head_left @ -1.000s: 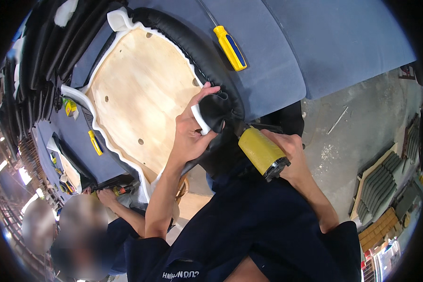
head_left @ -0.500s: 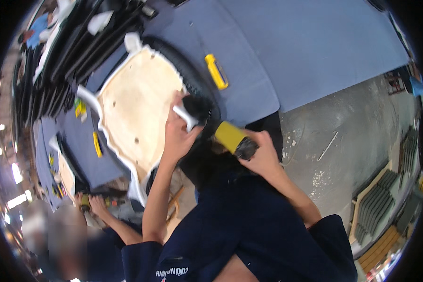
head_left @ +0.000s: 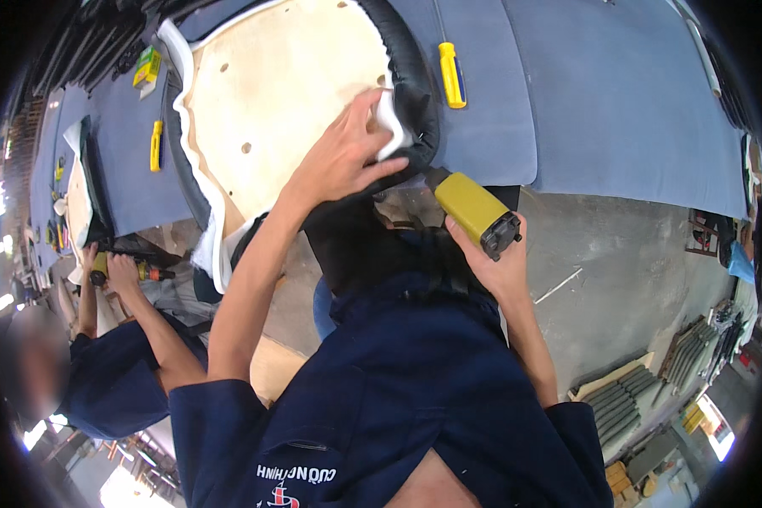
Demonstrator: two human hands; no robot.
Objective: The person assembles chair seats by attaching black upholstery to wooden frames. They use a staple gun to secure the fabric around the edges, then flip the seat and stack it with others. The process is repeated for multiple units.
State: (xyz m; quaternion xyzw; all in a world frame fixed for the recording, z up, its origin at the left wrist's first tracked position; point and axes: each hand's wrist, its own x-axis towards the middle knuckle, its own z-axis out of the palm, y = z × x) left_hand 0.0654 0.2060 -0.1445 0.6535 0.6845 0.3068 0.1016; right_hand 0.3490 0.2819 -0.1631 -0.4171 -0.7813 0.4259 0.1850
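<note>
A pale wooden panel (head_left: 288, 93) lies on the table, edged by a black cover (head_left: 411, 51) with wavy white padding (head_left: 196, 161). My left hand (head_left: 343, 152) is at its near right corner, fingers spread apart. A loose white-lined flap (head_left: 389, 127) of the cover stands between the forefinger and thumb, and the thumb lies along the black edge. My right hand (head_left: 499, 258) is wrapped around a yellow and black staple gun (head_left: 474, 207), its handle mostly hidden. The gun's nose points at the cover's outer edge, just right of my left thumb.
A yellow-handled screwdriver (head_left: 452, 76) lies right of the panel; another yellow-handled tool (head_left: 157, 146) and a small yellow-green box (head_left: 146, 69) lie left. A co-worker's hands (head_left: 114, 269) hold a similar tool at lower left. Stacked dark panels (head_left: 618, 415) stand on the floor at right.
The panel and table now sit higher in the view. My left hand has gone from closed around the flap to spread fingers. The staple gun remains near the same corner.
</note>
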